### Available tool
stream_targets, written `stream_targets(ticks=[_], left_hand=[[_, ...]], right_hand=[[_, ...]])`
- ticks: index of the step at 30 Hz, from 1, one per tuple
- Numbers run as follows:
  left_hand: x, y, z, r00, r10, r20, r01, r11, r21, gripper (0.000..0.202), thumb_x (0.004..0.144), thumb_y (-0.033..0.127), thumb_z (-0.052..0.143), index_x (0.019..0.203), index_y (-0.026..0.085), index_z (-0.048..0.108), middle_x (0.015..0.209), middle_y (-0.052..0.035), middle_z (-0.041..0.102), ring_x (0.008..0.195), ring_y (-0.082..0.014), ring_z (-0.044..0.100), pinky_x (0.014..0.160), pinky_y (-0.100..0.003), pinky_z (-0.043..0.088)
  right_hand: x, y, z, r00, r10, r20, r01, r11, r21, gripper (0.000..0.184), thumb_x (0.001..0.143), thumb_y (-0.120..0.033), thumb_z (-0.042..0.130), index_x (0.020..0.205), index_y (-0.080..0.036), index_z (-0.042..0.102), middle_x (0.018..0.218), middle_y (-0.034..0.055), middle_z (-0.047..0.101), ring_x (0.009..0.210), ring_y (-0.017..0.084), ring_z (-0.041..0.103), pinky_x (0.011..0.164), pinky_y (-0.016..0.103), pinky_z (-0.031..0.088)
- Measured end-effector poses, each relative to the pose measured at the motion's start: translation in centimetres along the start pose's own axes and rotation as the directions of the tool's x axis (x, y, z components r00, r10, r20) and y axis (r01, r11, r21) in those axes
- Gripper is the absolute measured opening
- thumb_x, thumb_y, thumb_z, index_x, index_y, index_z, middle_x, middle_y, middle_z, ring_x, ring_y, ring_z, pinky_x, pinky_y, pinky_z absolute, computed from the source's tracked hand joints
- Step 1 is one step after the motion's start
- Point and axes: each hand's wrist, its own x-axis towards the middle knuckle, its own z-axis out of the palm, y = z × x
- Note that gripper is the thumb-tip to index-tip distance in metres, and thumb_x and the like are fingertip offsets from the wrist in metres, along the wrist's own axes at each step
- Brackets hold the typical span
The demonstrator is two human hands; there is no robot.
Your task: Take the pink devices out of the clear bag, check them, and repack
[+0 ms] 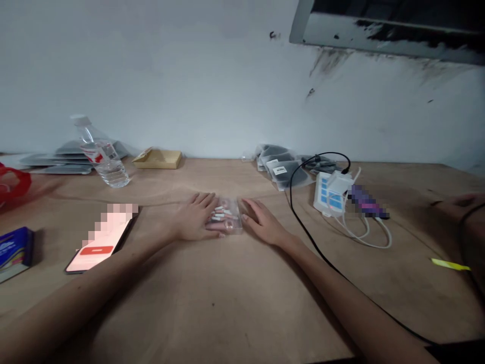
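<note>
A small clear plastic case (227,216) with several small white and red pieces inside lies on the wooden table (227,293), a little past the middle. My left hand (195,217) rests flat against the case's left side, fingers stretched out, thumb along its near edge. On the other side, my right hand (263,221) lies flat with its fingers out, touching the case's right edge. Neither hand lifts the case.
A phone (100,243) with a lit screen lies at left, a blue box (13,251) beyond it. At the back stand a tilted water bottle (102,156), a tan box (157,158) and dark bagged items (282,169). A white power strip (331,194) with cables sits right; another person's arm (464,212) enters at far right.
</note>
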Motion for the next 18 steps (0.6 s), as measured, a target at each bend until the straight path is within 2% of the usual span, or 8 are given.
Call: stream_targets(ticks=[3, 6, 11, 18], left_hand=[[0.0, 0.1, -0.1, 1.000, 0.011, -0.009, -0.012, 0.999, -0.030, 0.083, 0.084, 0.073, 0.058, 0.145, 0.018, 0.045, 0.145, -0.0171, 0.051, 0.135, -0.0372, 0.045, 0.115, -0.052, 0.028], [0.0, 0.0, 0.0, 1.000, 0.025, -0.019, -0.025, 0.999, -0.041, 0.081, 0.084, 0.071, 0.060, 0.144, 0.019, 0.046, 0.142, -0.0165, 0.053, 0.133, -0.0366, 0.046, 0.114, -0.051, 0.030], [0.0, -0.3, 0.2, 1.000, 0.018, -0.019, -0.018, 1.000, 0.001, 0.085, 0.083, 0.070, 0.062, 0.145, 0.015, 0.043, 0.144, -0.0194, 0.051, 0.134, -0.0374, 0.046, 0.113, -0.050, 0.032], [0.0, 0.1, -0.2, 0.998, 0.059, -0.024, -0.059, 0.997, -0.040, 0.080, 0.083, 0.072, 0.060, 0.142, 0.018, 0.048, 0.140, -0.0170, 0.055, 0.131, -0.0372, 0.048, 0.112, -0.051, 0.032]], right_hand=[[-0.1, 0.3, -0.3, 0.999, -0.029, 0.030, 0.031, 0.998, -0.057, 0.044, 0.095, -0.031, 0.054, 0.138, -0.020, 0.057, 0.141, 0.0170, 0.055, 0.132, 0.032, 0.052, 0.112, 0.054, 0.042], [-0.1, 0.1, -0.4, 0.998, -0.065, 0.027, 0.067, 0.995, -0.077, 0.035, 0.096, -0.030, 0.054, 0.127, -0.021, 0.067, 0.143, 0.0159, 0.054, 0.133, 0.032, 0.052, 0.110, 0.055, 0.044], [0.0, -0.9, -0.4, 0.983, -0.174, 0.064, 0.176, 0.984, -0.023, 0.029, 0.096, -0.029, 0.058, 0.121, -0.025, 0.072, 0.142, 0.0134, 0.056, 0.130, 0.030, 0.055, 0.108, 0.052, 0.047], [0.2, -1.6, 0.4, 0.980, -0.192, -0.050, 0.189, 0.980, -0.062, 0.021, 0.095, -0.023, 0.060, 0.099, -0.024, 0.080, 0.127, 0.0118, 0.067, 0.115, 0.028, 0.064, 0.098, 0.048, 0.054]])
